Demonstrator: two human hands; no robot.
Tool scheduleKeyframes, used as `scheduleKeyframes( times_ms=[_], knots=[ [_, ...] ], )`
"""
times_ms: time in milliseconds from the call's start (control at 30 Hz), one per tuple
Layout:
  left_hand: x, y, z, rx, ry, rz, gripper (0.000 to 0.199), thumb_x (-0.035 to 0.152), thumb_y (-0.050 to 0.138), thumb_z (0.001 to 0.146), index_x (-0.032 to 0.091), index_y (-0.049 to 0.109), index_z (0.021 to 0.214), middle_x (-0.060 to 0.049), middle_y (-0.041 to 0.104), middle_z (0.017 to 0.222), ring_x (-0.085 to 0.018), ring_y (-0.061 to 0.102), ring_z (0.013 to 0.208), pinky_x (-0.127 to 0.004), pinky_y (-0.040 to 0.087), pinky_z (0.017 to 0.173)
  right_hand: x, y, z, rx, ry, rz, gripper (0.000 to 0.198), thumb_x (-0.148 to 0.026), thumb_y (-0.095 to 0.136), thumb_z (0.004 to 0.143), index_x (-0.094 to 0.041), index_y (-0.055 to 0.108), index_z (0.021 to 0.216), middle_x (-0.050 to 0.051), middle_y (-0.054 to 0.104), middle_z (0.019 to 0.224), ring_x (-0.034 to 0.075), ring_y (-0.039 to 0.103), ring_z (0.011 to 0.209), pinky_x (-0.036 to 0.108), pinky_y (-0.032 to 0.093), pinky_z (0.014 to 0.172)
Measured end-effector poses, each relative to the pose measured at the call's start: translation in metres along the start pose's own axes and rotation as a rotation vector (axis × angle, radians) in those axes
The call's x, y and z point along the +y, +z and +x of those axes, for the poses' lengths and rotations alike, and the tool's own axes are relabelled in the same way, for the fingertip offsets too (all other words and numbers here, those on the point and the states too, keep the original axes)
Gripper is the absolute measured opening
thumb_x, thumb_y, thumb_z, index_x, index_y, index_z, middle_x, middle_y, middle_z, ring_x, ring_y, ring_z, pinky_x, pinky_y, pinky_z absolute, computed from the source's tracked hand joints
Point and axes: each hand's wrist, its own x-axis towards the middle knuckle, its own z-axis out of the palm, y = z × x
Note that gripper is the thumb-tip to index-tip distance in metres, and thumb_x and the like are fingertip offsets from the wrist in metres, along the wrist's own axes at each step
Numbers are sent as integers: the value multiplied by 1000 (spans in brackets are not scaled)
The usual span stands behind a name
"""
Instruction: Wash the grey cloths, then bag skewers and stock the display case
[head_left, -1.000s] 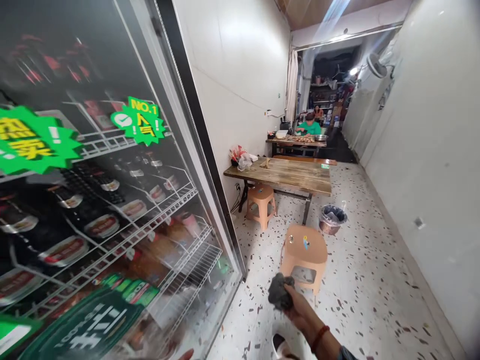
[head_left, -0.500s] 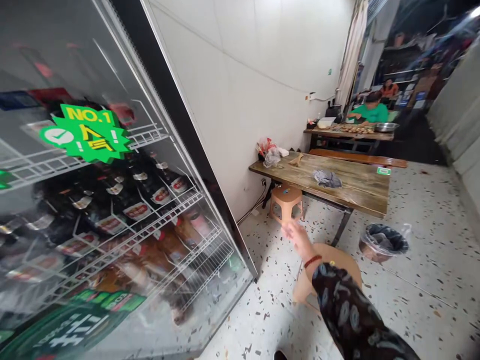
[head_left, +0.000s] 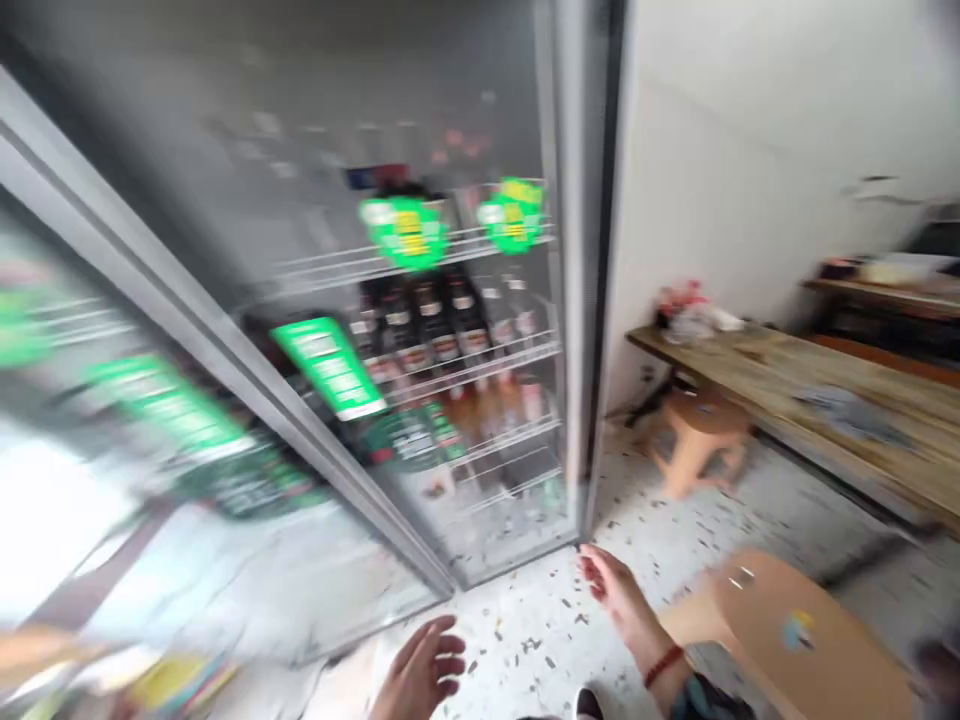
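Observation:
Tall glass-fronted drinks fridge [head_left: 592,300] stands before me, dark bottles [head_left: 431,325] on one shelf and brown ones [head_left: 491,400] below. Green stickers [head_left: 330,365] are on its glass. At the bottom of the view, my left hand [head_left: 424,670] is open, its fingers apart and holding nothing, in front of the fridge's base. Near the fridge's lower right corner, my right hand [head_left: 615,590] has its fingers curled in, and no object shows in it. A red bracelet [head_left: 664,667] circles that wrist. Both hands appear apart from the glass. Motion blurs the view.
A tan plastic stool [head_left: 817,640] is close on my right, and a second stool [head_left: 705,425] is partly under a wooden table [head_left: 780,365]. A grey cloth [head_left: 851,412] lies on the table. Colourful items [head_left: 172,685] show at the lower left.
My view has swung left, so the fridge now fills the middle. My left hand has come into sight. My right hand appears lower, by the fridge's corner instead of over the stool.

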Motion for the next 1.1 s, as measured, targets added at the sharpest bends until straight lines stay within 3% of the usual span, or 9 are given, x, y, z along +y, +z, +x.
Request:
scheduleKeyframes(
  times_ms=[133, 200, 300, 400, 533, 633, 800, 967, 1100],
  knots=[
    [-22, -101, -60, 143, 111, -164, 46, 54, 74, 71, 15, 66, 95, -6, 67, 77, -15, 61, 64, -26, 41, 59, 82, 47, -33, -79, 128, -97, 56, -39, 87, 46, -22, 70, 96, 3, 73, 83, 16, 66, 68, 21, 48, 51],
    [-33, -164, -93, 248, 155, -239, 46, 54, 73, 72, 15, 64, 94, -5, 66, 76, -14, 61, 62, -26, 40, 58, 138, 90, -58, -142, 286, -191, 55, -38, 88, 41, -24, 69, 90, 2, 72, 76, 17, 64, 61, 22, 46, 44],
    [-48, -249, -157, 442, 208, -290, 45, 54, 72, 72, 15, 64, 93, -4, 66, 74, -14, 60, 61, -25, 39, 57, 217, 164, -128, -366, 493, -334, 53, -38, 89, 39, -24, 69, 86, 3, 72, 72, 17, 65, 58, 21, 42, 40],
    [-64, -307, -225, 615, 265, -352, 46, 56, 71, 72, 16, 65, 95, -4, 66, 76, -14, 61, 63, -25, 40, 58, 272, 235, -219, -615, 545, -491, 53, -44, 89, 49, -23, 71, 93, 4, 73, 81, 18, 68, 68, 21, 45, 45],
    [-97, -359, -284, 802, 340, -517, 53, 60, 73, 69, 16, 66, 98, -5, 67, 80, -14, 61, 67, -25, 41, 60, 309, 311, -310, -963, 575, -676, 55, -51, 87, 58, -21, 71, 101, 5, 74, 88, 18, 69, 77, 20, 48, 52],
    [-129, -387, -297, 932, 319, -671, 61, 63, 78, 60, 15, 66, 97, -5, 66, 77, -14, 59, 63, -24, 39, 57, 334, 351, -348, -1125, 643, -718, 51, -49, 86, 62, -19, 71, 101, 5, 73, 88, 15, 67, 76, 18, 46, 54],
    [-149, -428, -295, 978, 261, -789, 63, 64, 79, 57, 15, 66, 94, -5, 66, 74, -14, 58, 59, -24, 38, 54, 383, 386, -372, -1124, 796, -749, 45, -46, 86, 65, -19, 71, 98, 3, 72, 82, 13, 65, 70, 18, 45, 52],
    [-115, -493, -279, 1085, 326, -781, 58, 61, 78, 62, 15, 66, 96, -5, 66, 75, -13, 58, 61, -23, 39, 56, 423, 430, -345, -1057, 850, -813, 47, -46, 88, 62, -19, 71, 97, 4, 72, 83, 13, 65, 69, 18, 45, 51],
    [-67, -554, -255, 1007, 296, -755, 55, 58, 78, 64, 14, 66, 95, -4, 66, 75, -13, 59, 62, -25, 41, 58, 452, 495, -310, -966, 783, -796, 52, -45, 89, 59, -20, 71, 100, 2, 73, 87, 12, 66, 73, 16, 46, 54]
  ],
)
